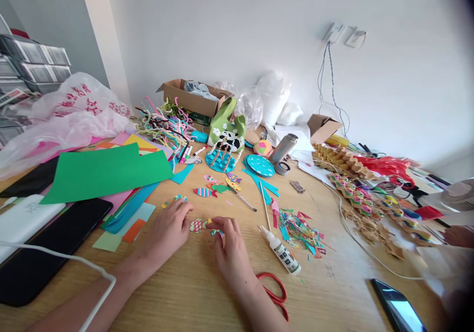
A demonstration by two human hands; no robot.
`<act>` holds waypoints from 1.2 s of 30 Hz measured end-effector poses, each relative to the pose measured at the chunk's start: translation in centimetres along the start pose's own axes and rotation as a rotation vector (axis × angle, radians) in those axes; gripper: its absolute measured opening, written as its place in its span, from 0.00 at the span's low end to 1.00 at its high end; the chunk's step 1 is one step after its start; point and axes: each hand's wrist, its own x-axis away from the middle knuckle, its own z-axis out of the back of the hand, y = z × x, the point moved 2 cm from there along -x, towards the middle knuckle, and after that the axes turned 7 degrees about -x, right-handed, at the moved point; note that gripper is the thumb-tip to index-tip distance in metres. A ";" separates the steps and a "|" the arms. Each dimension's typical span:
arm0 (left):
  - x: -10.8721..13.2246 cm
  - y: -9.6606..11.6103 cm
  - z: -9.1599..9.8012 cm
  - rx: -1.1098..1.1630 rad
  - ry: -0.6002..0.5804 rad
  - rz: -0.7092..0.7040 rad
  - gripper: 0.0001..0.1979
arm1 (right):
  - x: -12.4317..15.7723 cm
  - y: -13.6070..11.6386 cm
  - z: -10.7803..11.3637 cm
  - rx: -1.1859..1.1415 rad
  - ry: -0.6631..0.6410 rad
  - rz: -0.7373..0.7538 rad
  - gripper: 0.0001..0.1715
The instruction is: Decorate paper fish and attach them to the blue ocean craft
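My left hand [169, 227] rests low over the table, fingers loosely bent and apart, just left of a pink-and-green checked paper fish [196, 225]. My right hand [231, 248] is on the other side of that fish, with its index finger reaching out and its thumb apart. Under its fingertips lies a small blue patterned paper piece [215, 232], partly hidden. Beyond the left hand is another small paper cutout [180, 198]. Farther back lie a striped paper fish [205, 192], a green cutout [219, 188] and a pen [242, 200].
A white glue bottle [283, 254] and red-handled scissors [273, 292] lie right of my right hand, near paper scraps [299, 228]. Coloured paper [107, 171] is stacked at left. A steel flask [284, 148] stands behind. Another person's hand [458, 236] shows at far right.
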 end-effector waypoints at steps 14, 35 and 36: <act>3.0 0.9 -1.0 -0.191 -0.073 -0.338 0.16 | 0.5 0.0 -1.0 0.228 -0.173 0.068 0.33; 4.5 -0.5 -1.9 -0.193 -0.076 -0.369 0.22 | 0.6 -0.1 -1.2 0.225 -0.219 0.116 0.34; 4.5 -0.5 -1.9 -0.196 -0.072 -0.370 0.22 | 0.6 0.0 -1.2 0.213 -0.206 0.111 0.35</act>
